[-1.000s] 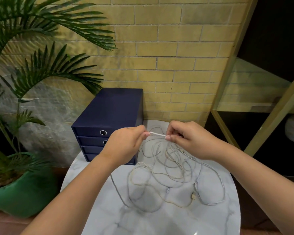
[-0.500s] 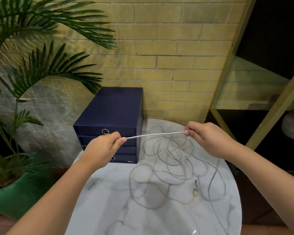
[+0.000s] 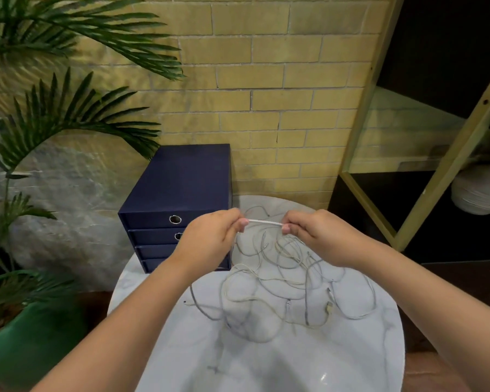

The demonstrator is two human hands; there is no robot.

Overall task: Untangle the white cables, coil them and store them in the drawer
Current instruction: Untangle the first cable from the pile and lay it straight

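At the left edge of the frame you have a palm plant (image 3: 68, 114) in a green pot (image 3: 26, 349), its fronds reaching across the upper left. Just right of it, at centre left, the navy drawer unit (image 3: 181, 179) stands on the back of the round marble table (image 3: 266, 363), with all four drawers closed (ring pulls show on the top two only; your wrist covers the rest). Your left hand (image 3: 210, 239) is raised in front of the unit, fingers curled, thumb and forefinger pinching one end of a short white cable stretch (image 3: 265, 222). That stretch runs taut and nearly level across the middle of the frame to your right hand (image 3: 320, 236), which pinches the other end the same way. Below and between both hands the tangle of white cables (image 3: 289, 284) lies in loose overlapping loops on the tabletop, several plugs showing toward its lower right. At the right edge stands a gold-framed shelf (image 3: 450, 165) with a white ribbed vase (image 3: 481, 190) behind its upright.
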